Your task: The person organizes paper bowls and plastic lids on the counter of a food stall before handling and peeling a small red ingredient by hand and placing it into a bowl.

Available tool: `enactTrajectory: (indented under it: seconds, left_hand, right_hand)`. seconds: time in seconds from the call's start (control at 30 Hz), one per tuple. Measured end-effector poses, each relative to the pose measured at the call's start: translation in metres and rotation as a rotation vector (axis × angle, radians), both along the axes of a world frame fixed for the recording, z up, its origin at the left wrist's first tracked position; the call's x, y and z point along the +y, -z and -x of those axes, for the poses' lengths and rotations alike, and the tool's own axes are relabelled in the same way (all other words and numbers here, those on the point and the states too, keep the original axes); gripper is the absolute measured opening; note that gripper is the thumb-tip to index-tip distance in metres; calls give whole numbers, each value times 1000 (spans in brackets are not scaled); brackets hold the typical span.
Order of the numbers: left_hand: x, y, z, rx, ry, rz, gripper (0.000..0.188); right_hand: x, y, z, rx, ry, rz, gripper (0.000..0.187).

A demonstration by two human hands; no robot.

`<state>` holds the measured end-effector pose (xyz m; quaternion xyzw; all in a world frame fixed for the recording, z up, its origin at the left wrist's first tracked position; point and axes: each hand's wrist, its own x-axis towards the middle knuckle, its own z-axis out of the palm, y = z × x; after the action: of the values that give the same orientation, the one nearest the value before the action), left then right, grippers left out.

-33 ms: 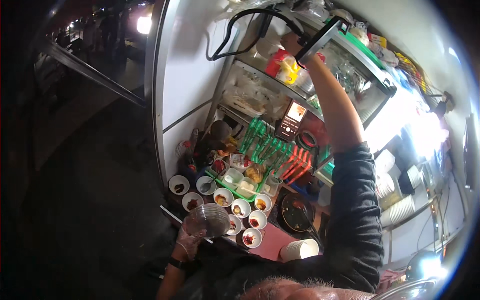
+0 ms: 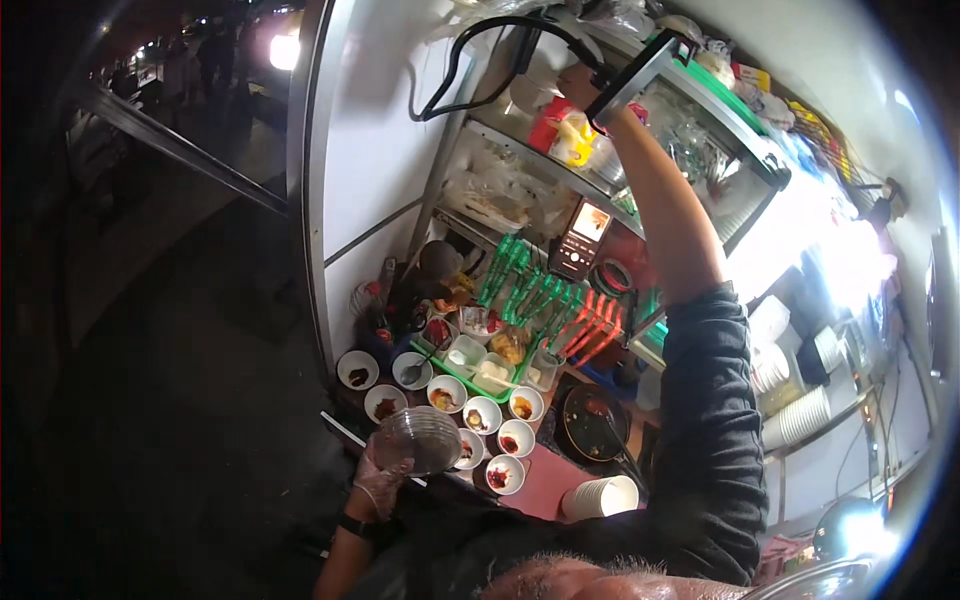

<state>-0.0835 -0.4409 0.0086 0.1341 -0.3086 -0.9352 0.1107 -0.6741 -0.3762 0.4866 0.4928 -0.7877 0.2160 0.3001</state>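
"Beyond the crowded surface [image 2: 545, 483], a white wall [image 2: 370, 150] is lit; what is held in front of it?"

"Clear plastic, in a round ridged stack [image 2: 420, 443], perhaps of lids. It is held low, at the near-left edge, by the left hand [image 2: 376, 478]; the gloved fingers are wrapped round its near side, probably to keep it together."

"And around it?"

"White cups [image 2: 516, 439] are set close by, mouths up, presumably so that their dark and red fillings can be seen and reached. Spare cups [image 2: 600, 497] are nested near the pan [image 2: 596, 424], likely to save room."

"How is the right hand [image 2: 578, 88] placed?"

"It is stretched up to the shelf [image 2: 540, 156], partly hidden by a black frame [image 2: 630, 88]; whether its fingers are open or gripping cannot be told. Below, a phone [image 2: 582, 240] is propped, apparently for viewing."
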Motion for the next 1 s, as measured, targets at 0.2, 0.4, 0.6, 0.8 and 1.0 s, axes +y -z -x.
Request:
enactTrajectory:
  seconds: [0.2,0.4,0.6,0.8,1.0]
  left_hand:
    - [-3,13,6,25,6,-51,75]
    - [2,-3,-3,187,76,-11,81]
    - [-9,-5,-22,157,-32,20,79]
    - [7,-23,-18,86,149,26,76]
    - [-16,33,-30,63,-29,149,74]
  right_hand:
    - [-26,12,17,145,-21,-4,26]
    - [13,-10,91,-291,-642,348,22]
    - [-43,18,38,106,2,63,32]
    - [52,8,66,652,160,109,37]
    - [-37,33,-60,-226,-12,310,25]
